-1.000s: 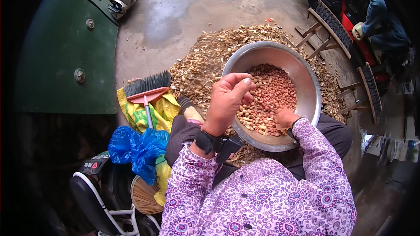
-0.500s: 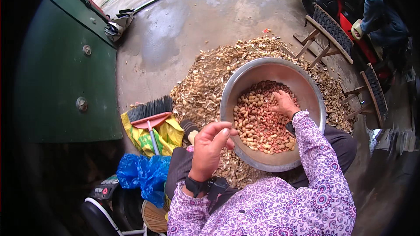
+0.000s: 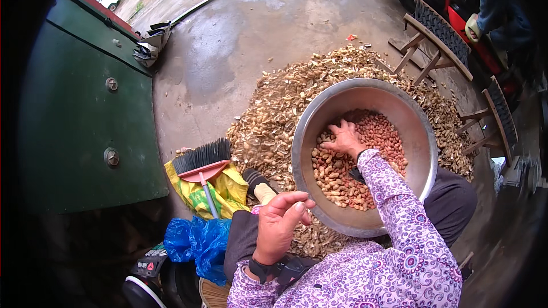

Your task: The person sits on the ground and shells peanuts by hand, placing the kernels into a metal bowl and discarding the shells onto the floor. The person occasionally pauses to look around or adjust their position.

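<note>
A large metal bowl (image 3: pixel 308 177) rests over my legs, with unshelled peanuts (image 3: pixel 337 188) and shelled red-skinned kernels (image 3: pixel 388 142) inside. My right hand (image 3: pixel 345 140) reaches into the bowl with fingers spread and bent, touching the nuts on the left side. My left hand (image 3: pixel 277 222) is raised just outside the bowl's lower left, fingers curled toward the thumb; whatever may be between them is too small to make out. A pile of broken shells (image 3: pixel 268 114) lies on the floor around the bowl.
A broom (image 3: pixel 202 162) lies on a yellow sack (image 3: pixel 228 188) beside a blue plastic bag (image 3: pixel 197 248). A green metal panel (image 3: pixel 85 125) stands left. Two wooden stools (image 3: pixel 428 40) are at right. A person's leg (image 3: pixel 491 5) is by a red motorbike (image 3: pixel 451 11). Concrete floor (image 3: pixel 228 51) stretches beyond.
My right hand has moved toward the bowl's upper left with fingers spreading. My left hand has dropped from over the bowl to outside its lower left, still curled.
</note>
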### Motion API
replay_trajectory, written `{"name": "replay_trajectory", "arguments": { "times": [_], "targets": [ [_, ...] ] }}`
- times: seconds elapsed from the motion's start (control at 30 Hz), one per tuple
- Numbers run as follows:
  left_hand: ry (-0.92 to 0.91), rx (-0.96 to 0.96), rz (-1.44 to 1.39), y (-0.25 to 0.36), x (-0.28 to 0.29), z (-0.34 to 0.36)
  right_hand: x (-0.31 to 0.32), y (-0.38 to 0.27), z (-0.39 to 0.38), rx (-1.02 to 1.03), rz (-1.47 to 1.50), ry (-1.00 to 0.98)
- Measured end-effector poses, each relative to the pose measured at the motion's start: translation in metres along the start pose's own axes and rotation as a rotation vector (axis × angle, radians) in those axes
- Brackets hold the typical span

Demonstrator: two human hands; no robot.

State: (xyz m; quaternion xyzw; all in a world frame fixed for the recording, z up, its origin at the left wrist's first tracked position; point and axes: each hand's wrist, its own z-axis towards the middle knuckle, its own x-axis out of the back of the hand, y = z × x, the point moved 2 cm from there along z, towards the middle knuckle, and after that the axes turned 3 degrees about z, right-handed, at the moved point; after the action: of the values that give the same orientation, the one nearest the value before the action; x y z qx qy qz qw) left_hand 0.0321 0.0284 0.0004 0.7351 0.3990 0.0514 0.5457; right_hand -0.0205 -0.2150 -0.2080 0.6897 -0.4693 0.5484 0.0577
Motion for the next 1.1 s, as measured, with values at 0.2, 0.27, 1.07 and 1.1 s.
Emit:
{"name": "replay_trajectory", "arguments": {
  "times": [0.2, 0.27, 1.07, 1.1],
  "targets": [
    [-0.004, -0.005, 0.023, 0.0, -0.005, 0.003, -0.022, -0.006, -0.036, 0.382, -0.028, -0.069],
    [-0.009, -0.011, 0.033, -0.001, -0.005, 0.003, -0.022, -0.003, -0.061, 0.438, -0.081, -0.223],
    [0.007, 0.042, 0.1, -0.007, -0.005, -0.003, -0.005, 0.006, -0.006, 0.444, 0.188, 0.083],
    [0.004, 0.044, 0.1, -0.008, -0.006, -0.004, -0.003, 0.01, 0.0, 0.295, 0.162, 0.209]
  ]
}}
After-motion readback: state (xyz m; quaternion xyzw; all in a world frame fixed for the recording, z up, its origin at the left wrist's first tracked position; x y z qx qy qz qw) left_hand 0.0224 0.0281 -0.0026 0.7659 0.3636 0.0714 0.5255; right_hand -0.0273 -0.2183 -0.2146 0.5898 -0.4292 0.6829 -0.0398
